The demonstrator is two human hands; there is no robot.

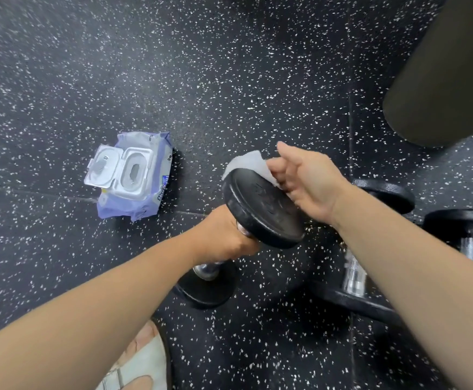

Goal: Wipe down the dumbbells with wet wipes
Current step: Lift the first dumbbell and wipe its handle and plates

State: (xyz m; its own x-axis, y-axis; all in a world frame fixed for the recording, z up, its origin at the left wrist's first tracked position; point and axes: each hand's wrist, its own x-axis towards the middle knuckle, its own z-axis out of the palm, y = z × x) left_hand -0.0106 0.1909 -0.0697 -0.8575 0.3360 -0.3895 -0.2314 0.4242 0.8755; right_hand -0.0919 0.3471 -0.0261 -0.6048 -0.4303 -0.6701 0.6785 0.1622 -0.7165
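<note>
My left hand (224,237) was clenched round the steel handle of the dumbbell (263,209), forearm stretched in from the lower left, holding it tilted over the speckled floor (257,80) with one black head up and the other low. My right hand (311,178) was angled in from the right, wrist bent, fingers pinching the wet wipe (246,161) against the far rim of the upper head. The wipes pack (134,175) lay on the floor to the left, lid open.
</note>
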